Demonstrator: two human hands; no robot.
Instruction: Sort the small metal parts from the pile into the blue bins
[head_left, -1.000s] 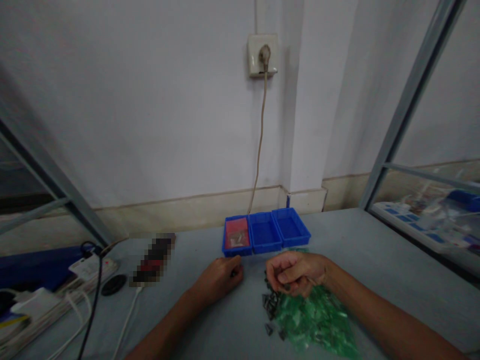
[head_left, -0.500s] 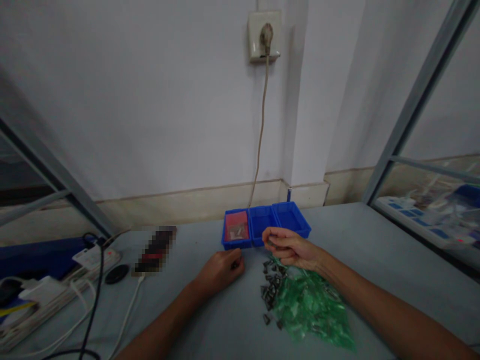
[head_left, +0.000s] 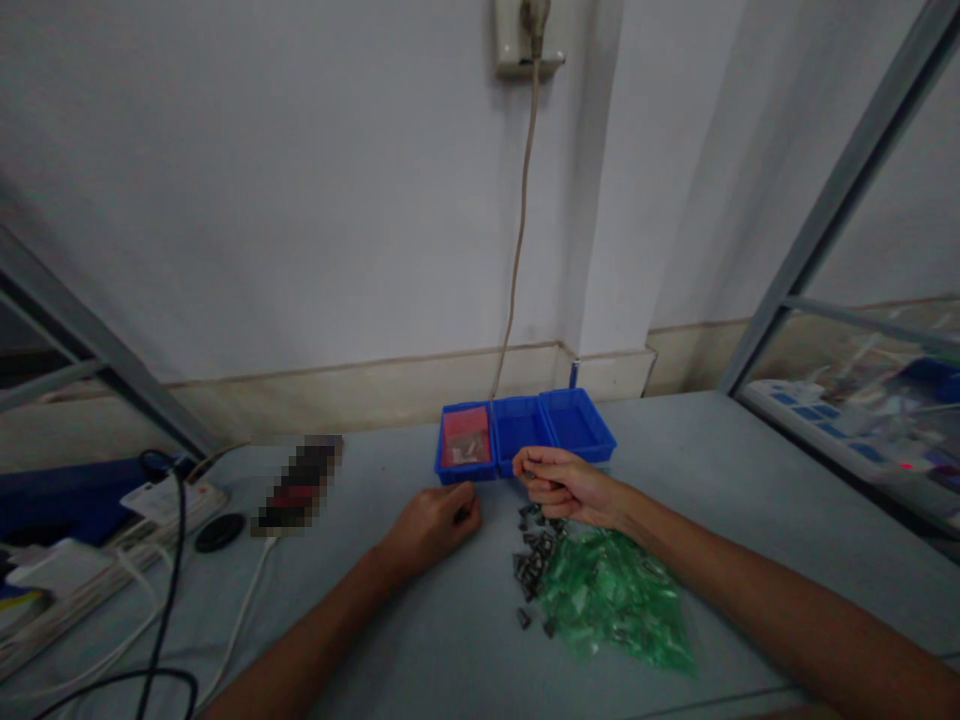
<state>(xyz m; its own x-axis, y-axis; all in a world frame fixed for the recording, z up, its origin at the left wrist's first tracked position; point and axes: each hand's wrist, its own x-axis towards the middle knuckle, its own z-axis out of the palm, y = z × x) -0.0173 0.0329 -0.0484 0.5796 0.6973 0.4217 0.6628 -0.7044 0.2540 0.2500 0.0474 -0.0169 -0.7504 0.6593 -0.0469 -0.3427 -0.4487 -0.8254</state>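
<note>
My left hand (head_left: 439,522) rests on the table just in front of the left blue tray, its fingers curled closed; a dark spot shows inside the curl, but I cannot make out what it is. Above a pile of small dark metal pieces (head_left: 532,565), my right hand (head_left: 562,485) is closed with thumb and fingertips pinched together; whatever they hold is too small to name. A green plastic bag (head_left: 615,600) lies under and below the right wrist, beside the pile. Three blue trays (head_left: 520,428) stand side by side behind the hands. The left one holds a pink item (head_left: 466,425) and a small clear packet (head_left: 469,448).
On the left are a pixelated phone-like object (head_left: 300,485) with a white cable, a black round disc (head_left: 220,532), a power strip (head_left: 75,605) and black cables. A wall socket (head_left: 529,45) with a hanging cord is at the back. Metal frame posts (head_left: 832,210) flank the table (head_left: 465,640).
The view has tilted down slightly, so everything sits a little higher and farther left. Both hands keep nearly the same closed poses, the right one still over the pile.
</note>
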